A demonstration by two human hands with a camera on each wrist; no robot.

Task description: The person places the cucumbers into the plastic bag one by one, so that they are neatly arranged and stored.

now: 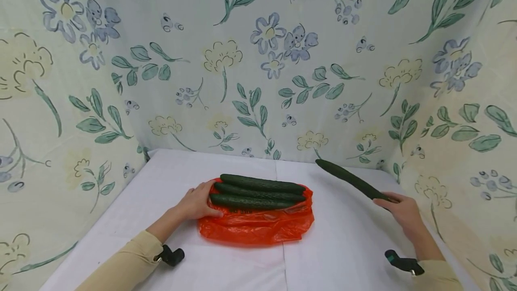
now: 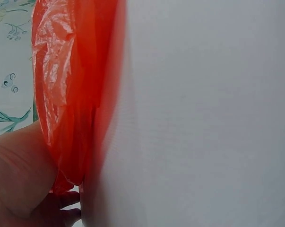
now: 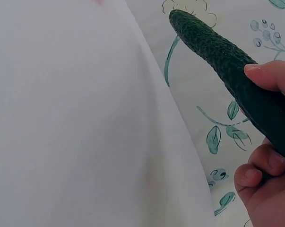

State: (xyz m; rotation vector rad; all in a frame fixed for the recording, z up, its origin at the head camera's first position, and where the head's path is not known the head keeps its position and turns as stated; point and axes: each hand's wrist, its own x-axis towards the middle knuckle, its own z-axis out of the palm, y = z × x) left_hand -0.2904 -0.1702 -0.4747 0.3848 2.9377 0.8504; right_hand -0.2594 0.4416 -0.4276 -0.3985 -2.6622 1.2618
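Three dark green cucumbers (image 1: 258,191) lie side by side on a crumpled red plastic bag (image 1: 254,230) in the middle of the table. My left hand (image 1: 198,202) grips the bag's left end, fingers over the far side and thumb on the near side, by the cucumber tips. In the left wrist view the shiny red plastic (image 2: 62,94) hides part of the fingers. Off to the right, my right hand (image 1: 404,212) holds another cucumber (image 1: 347,176) by one end, its far tip pointing up and left. The right wrist view shows thumb and curled fingers round this bumpy cucumber (image 3: 218,56).
A white cloth (image 1: 335,237) covers the table. Floral-printed curtains (image 1: 258,80) hang behind it and along both sides. Each wrist carries a small black camera mount (image 1: 171,255) near the sleeve cuff.
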